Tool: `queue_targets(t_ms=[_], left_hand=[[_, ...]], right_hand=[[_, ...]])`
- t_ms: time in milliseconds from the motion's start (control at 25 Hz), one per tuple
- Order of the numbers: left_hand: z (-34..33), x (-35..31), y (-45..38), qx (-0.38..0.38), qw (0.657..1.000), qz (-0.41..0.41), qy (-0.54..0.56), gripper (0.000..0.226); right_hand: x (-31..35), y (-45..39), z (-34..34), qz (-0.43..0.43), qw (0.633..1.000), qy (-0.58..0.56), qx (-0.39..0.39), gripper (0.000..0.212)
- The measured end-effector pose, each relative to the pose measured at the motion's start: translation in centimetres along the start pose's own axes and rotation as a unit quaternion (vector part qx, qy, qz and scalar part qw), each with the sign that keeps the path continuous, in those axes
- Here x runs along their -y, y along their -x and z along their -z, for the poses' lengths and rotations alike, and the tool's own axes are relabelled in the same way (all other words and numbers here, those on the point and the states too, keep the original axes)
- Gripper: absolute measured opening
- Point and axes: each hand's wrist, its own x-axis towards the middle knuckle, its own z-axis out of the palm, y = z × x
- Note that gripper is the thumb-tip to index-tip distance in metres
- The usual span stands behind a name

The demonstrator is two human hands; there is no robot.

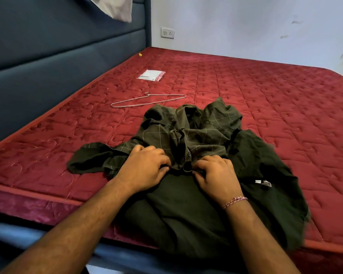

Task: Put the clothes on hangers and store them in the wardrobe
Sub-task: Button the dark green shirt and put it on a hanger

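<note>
One dark green shirt [196, 133] with a thin pale check lies crumpled on the red quilted mattress [275, 107], collar end toward the far side and its plain dark lower part spread toward the near edge, where it hangs slightly over the side. A small white label [263, 182] shows on the cloth to the right. Both hands rest on the middle of the shirt, side by side. The left hand [145, 169] has its fingers curled, its grip pinching the fabric by the button placket. The right hand [216, 175], a red and white thread bracelet [235, 201] on its wrist, is curled likewise, fingertips gathering the cloth just beside the left hand's.

Beyond the shirt, near its collar but apart from it, a bare wire hanger [147, 100] lies flat on the mattress, hook pointing to the far side. Farther back lies a small clear packet [152, 75] with white and red contents. A padded blue-grey headboard [58, 56] runs along the left, a pale pillow corner [115, 6] at its top. A wall socket [167, 33] sits on the white wall [245, 26] behind.
</note>
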Motion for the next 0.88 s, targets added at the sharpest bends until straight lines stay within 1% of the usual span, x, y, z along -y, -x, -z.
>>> queue_targets(t_ms=[40, 80, 120, 160, 200, 240, 280, 320, 360, 400, 440, 480, 520, 560, 600, 640, 680, 720, 760, 800, 840, 880], left_hand=[[0.6, 0.4, -0.3, -0.052, 0.998, -0.020, 0.042, 0.019], [1.6, 1.0, -0.7, -0.099, 0.990, -0.027, 0.100, 0.014], [2.7, 1.9, -1.4, -0.131, 0.978, -0.024, 0.160, 0.010], [4.5, 3.2, -2.5, -0.133, 0.969, -0.016, 0.208, 0.008], [6.5, 4.7, -3.9, -0.085, 0.966, -0.004, 0.244, 0.008], [8.5, 6.2, -5.7, 0.013, 0.963, 0.006, 0.269, 0.009], [10.4, 7.3, -7.9, 0.137, 0.950, 0.014, 0.279, 0.009], [11.8, 8.1, -10.2, 0.229, 0.929, 0.027, 0.288, 0.008], [12.7, 8.5, -12.6, 0.238, 0.929, 0.048, 0.279, 0.007], [13.4, 8.5, -15.3, 0.166, 0.952, 0.074, 0.246, 0.008], [13.8, 8.4, -17.8, 0.005, 0.975, 0.106, 0.197, 0.008], [14.1, 7.5, -19.3, -0.182, 0.959, 0.139, 0.165, 0.004], [14.0, 6.5, -20.0, -0.313, 0.922, 0.157, 0.167, 0.005], [13.4, 5.4, -19.8, -0.370, 0.895, 0.163, 0.188, 0.008], [11.9, 4.3, -18.9, -0.369, 0.888, 0.168, 0.217, 0.009], [9.6, 3.5, -17.6, -0.341, 0.888, 0.184, 0.247, 0.008], [7.0, 2.5, -15.8, -0.310, 0.881, 0.205, 0.293, 0.006], [4.2, 1.6, -13.7, -0.285, 0.861, 0.226, 0.357, 0.005], [1.6, 0.5, -11.6, -0.264, 0.828, 0.254, 0.424, 0.009], [-0.7, -0.5, -9.6, -0.247, 0.789, 0.288, 0.483, 0.014], [-2.4, -1.4, -8.0, -0.234, 0.755, 0.321, 0.522, 0.018], [-3.5, -2.2, -6.9, -0.228, 0.731, 0.346, 0.541, 0.019]], right_hand=[[-0.1, -0.3, 0.4, -0.001, 1.000, -0.020, -0.015, 0.017], [-0.6, -0.6, 1.2, -0.010, 0.997, -0.073, -0.021, 0.011], [-1.4, -1.0, 2.4, -0.025, 0.989, -0.147, -0.005, 0.004], [-2.3, -1.8, 4.2, -0.036, 0.978, -0.204, 0.035, 0.006], [-3.5, -2.9, 6.3, -0.030, 0.968, -0.230, 0.097, 0.010], [-4.3, -4.4, 8.5, -0.018, 0.956, -0.230, 0.179, 0.010], [-5.0, -6.5, 10.5, -0.006, 0.946, -0.210, 0.248, 0.009], [-5.3, -8.9, 12.2, -0.006, 0.950, -0.164, 0.265, 0.009], [-5.4, -11.6, 13.5, -0.023, 0.969, -0.111, 0.219, 0.009], [-5.2, -14.2, 14.7, -0.049, 0.991, -0.057, 0.111, 0.009], [-4.9, -16.5, 15.5, -0.083, 0.995, -0.029, -0.047, 0.009], [-4.1, -17.8, 16.1, -0.107, 0.975, -0.017, -0.193, 0.012], [-3.1, -18.5, 16.1, -0.104, 0.951, -0.009, -0.289, 0.014], [-2.1, -18.6, 15.7, -0.102, 0.940, -0.023, -0.325, 0.016], [-1.5, -18.1, 14.4, -0.110, 0.942, -0.055, -0.312, 0.017], [-1.0, -17.2, 12.3, -0.123, 0.947, -0.103, -0.278, 0.017], [-0.6, -16.1, 9.8, -0.133, 0.947, -0.171, -0.236, 0.016], [0.1, -14.5, 7.1, -0.149, 0.937, -0.261, -0.180, 0.016], [0.6, -12.9, 4.4, -0.170, 0.907, -0.363, -0.129, 0.017], [1.3, -11.2, 2.1, -0.198, 0.860, -0.460, -0.092, 0.019], [2.0, -9.6, 0.3, -0.229, 0.813, -0.531, -0.068, 0.020], [2.5, -8.2, -0.9, -0.250, 0.779, -0.572, -0.060, 0.020]])
